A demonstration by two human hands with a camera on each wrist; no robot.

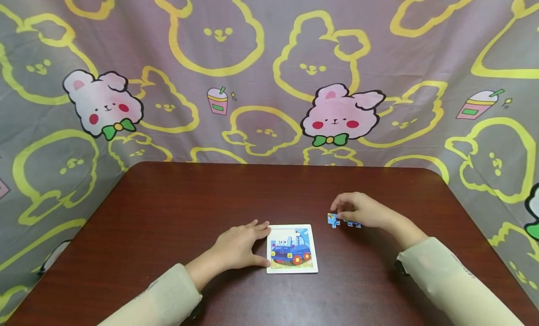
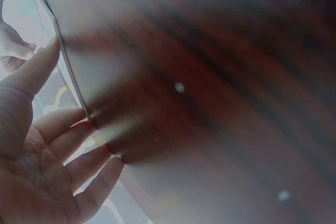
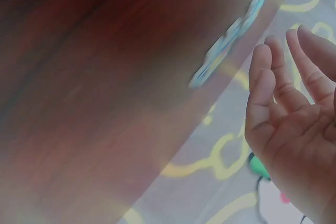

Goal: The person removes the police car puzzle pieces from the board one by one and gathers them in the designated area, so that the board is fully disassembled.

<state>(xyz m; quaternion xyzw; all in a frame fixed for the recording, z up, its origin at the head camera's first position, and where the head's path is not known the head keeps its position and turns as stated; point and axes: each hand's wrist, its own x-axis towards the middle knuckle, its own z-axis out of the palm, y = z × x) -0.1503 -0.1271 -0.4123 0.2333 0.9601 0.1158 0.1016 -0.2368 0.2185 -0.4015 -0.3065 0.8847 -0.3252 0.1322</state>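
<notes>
Sleeves (image 1: 452, 279) run off-frame, the right hand (image 1: 363, 210) partly hiding puzzle pieces (image 1: 333, 220).

My bare left hand (image 1: 236, 246) is spread, thumb (image 2: 39, 69) and fingers (image 2: 88, 160) apart; my bare right hand (image 1: 367, 212) hovers palm inward, fingers loosely bent. Both beige-sleeved forearms (image 1: 452, 272) slant forward and inward.

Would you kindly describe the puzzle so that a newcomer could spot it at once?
On the dark reddish-brown table, find the left hand. It touches the left edge of the puzzle, a flat, white-edged, nearly square panel. Unlike the small loose blue pieces by the right hand, it shows a blue cartoon car.
</notes>
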